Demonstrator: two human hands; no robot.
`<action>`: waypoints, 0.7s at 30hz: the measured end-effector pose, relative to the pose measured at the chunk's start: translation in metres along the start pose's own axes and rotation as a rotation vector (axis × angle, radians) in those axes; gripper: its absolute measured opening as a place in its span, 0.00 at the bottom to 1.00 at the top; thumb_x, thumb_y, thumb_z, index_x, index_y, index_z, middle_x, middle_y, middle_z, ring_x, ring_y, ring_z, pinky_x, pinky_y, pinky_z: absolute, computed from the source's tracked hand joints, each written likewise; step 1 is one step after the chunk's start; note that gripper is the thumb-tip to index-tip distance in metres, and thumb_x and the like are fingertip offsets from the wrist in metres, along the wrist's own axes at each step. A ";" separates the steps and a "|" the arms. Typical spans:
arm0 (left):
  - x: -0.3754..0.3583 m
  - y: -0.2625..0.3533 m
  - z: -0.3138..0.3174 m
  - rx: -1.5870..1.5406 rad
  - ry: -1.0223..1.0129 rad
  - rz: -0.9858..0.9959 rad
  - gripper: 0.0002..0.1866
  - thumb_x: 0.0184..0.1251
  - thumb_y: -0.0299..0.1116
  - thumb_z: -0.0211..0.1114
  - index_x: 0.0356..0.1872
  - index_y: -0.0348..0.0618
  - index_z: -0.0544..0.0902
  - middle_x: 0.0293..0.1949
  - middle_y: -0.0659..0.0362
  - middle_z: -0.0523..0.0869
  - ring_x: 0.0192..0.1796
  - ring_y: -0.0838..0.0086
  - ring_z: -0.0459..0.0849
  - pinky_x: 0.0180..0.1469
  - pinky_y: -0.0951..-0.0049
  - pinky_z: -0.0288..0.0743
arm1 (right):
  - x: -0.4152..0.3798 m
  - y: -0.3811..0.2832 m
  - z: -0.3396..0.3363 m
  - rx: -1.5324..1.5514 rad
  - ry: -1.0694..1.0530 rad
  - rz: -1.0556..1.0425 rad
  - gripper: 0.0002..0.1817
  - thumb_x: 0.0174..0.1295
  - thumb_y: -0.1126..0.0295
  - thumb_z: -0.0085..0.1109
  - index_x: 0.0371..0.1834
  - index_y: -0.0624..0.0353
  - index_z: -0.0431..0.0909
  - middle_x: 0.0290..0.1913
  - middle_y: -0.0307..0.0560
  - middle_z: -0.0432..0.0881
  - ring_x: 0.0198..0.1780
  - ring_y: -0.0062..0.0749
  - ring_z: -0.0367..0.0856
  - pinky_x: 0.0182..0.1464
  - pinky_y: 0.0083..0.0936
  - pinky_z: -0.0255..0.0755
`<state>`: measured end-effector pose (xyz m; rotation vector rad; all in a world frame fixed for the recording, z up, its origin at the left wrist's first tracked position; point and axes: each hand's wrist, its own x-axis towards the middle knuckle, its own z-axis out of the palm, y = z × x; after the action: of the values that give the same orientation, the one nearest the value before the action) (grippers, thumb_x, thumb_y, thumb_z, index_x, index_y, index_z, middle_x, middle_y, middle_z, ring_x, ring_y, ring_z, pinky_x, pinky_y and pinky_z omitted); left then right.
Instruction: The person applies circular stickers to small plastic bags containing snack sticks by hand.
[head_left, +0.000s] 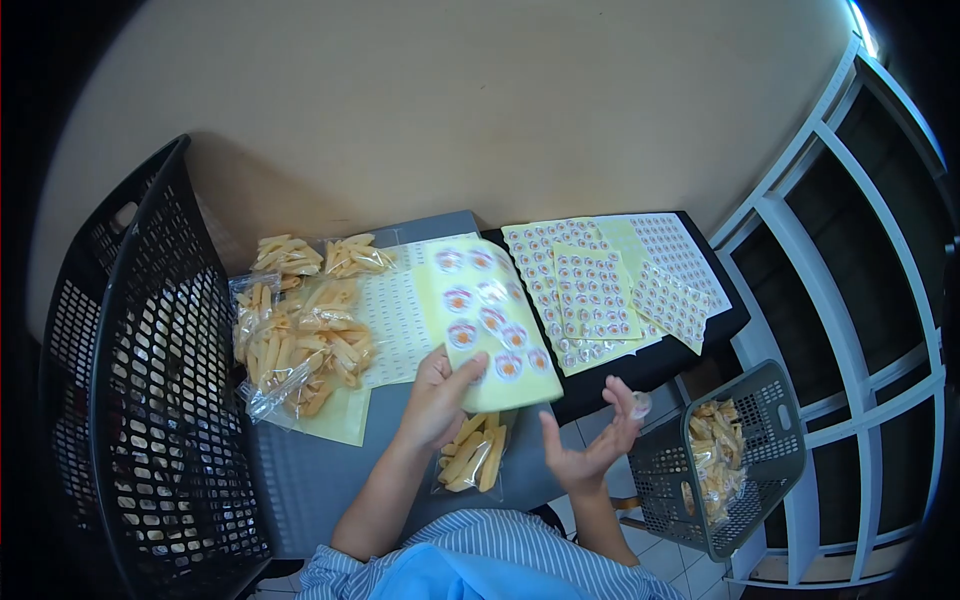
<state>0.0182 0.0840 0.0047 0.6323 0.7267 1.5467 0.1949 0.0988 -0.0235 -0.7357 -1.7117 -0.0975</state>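
Observation:
My left hand (440,390) grips the lower left edge of a yellow sticker sheet (487,325) with round orange-and-white stickers, its thumb on top. To the right, my right hand (597,437) is raised with fingers apart, and a round sticker (641,404) clings to a fingertip. Below the sheet, partly covered by it, a clear bag of pale yellow sticks (473,455) lies on the grey table (400,490). Several similar filled bags (305,345) are piled on the table's left part, over a printed sheet (392,310).
A tall black perforated basket (150,380) stands at the left. More sticker sheets (600,290) lie on a black surface behind my right hand. At the lower right, a smaller grey-green basket (765,440) holds filled bags (716,455). White metal framing (800,260) borders the right side.

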 end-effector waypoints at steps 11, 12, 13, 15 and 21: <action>-0.043 0.002 -0.001 0.921 -0.086 -0.020 0.36 0.61 0.37 0.59 0.64 0.32 0.52 0.55 0.45 0.69 0.59 0.62 0.66 0.60 0.67 0.61 | 0.030 0.102 -0.004 -0.264 0.310 -0.009 0.37 0.42 0.78 0.68 0.55 0.70 0.57 0.30 0.42 0.75 0.34 0.29 0.77 0.48 0.28 0.70; -0.052 0.004 -0.006 1.348 0.037 0.063 0.40 0.58 0.41 0.63 0.64 0.30 0.52 0.53 0.43 0.69 0.59 0.60 0.65 0.60 0.66 0.61 | 0.037 0.109 -0.002 -0.287 0.364 0.017 0.28 0.42 0.78 0.69 0.47 0.65 0.64 0.28 0.42 0.75 0.34 0.32 0.77 0.51 0.32 0.69; -0.061 0.002 -0.011 1.349 0.042 0.062 0.40 0.58 0.41 0.63 0.64 0.30 0.52 0.53 0.43 0.69 0.59 0.60 0.65 0.60 0.66 0.61 | 0.042 0.122 0.000 -0.306 0.334 -0.052 0.27 0.42 0.79 0.67 0.47 0.65 0.65 0.29 0.43 0.76 0.34 0.34 0.78 0.49 0.32 0.71; -0.076 -0.001 -0.018 1.542 0.169 -0.185 0.50 0.49 0.47 0.69 0.62 0.24 0.50 0.50 0.41 0.69 0.57 0.57 0.64 0.59 0.64 0.60 | 0.040 0.151 0.012 -0.333 0.248 -0.092 0.26 0.39 0.80 0.67 0.44 0.62 0.68 0.29 0.43 0.76 0.34 0.37 0.78 0.49 0.33 0.71; -0.082 -0.022 -0.017 1.358 0.099 -0.321 0.51 0.46 0.45 0.71 0.62 0.23 0.50 0.50 0.41 0.70 0.55 0.56 0.70 0.58 0.64 0.64 | -0.016 0.207 0.056 -0.472 -0.302 0.153 0.42 0.33 0.82 0.64 0.61 0.60 0.62 0.32 0.43 0.78 0.36 0.37 0.78 0.41 0.31 0.70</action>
<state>0.0277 0.0021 -0.0217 1.3153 1.8588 0.6080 0.2562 0.2813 -0.1195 -1.2802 -1.9348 -0.3038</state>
